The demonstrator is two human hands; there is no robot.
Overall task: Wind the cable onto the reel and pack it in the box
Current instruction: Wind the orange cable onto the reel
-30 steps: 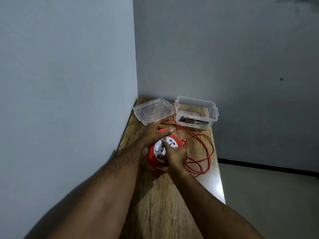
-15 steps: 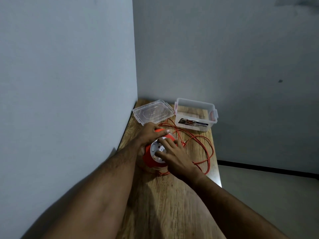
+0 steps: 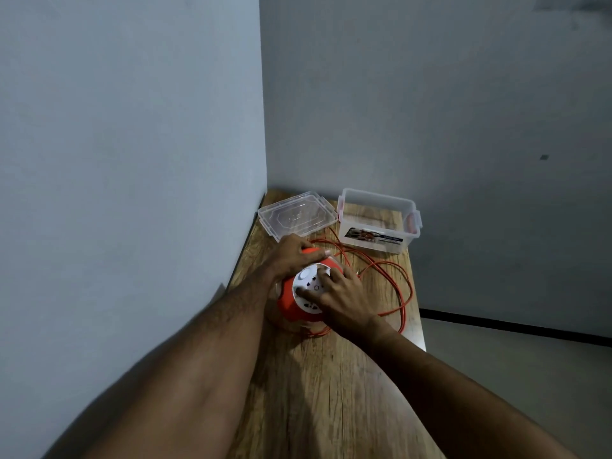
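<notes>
One narrow wooden tabletop [image 3: 318,392] fills a corner where two plain grey walls [image 3: 132,160] meet, with a pale floor [image 3: 530,376] and a dark skirting line off its right edge. On it there is one reel [image 3: 291,306], orange with a white socket face turned upward, sitting about midway along the tabletop; one orange cable [image 3: 402,293] lies in loose loops just right of the reel and runs up behind it; one clear box [image 3: 379,223], open and with a printed label on its near wall, stands beyond the reel at the far right end; and one clear lid [image 3: 298,215] lies flat beyond the reel at the far left, just beside the box. Two bare hands are on the reel. The left hand [image 3: 291,256] is curled over the reel's far top edge, its grip closed on the orange rim. The right hand [image 3: 344,298] rests on the reel's white face with fingers [image 3: 306,293] spread and pressed down, a flat hold and not a clench. Both forearms run out of the bottom of the frame. The right hand covers part of the white face and the reel's right side, so how much cable is wound on cannot be told. The label's print is too small to read, and the cable's plug end cannot be made out.
</notes>
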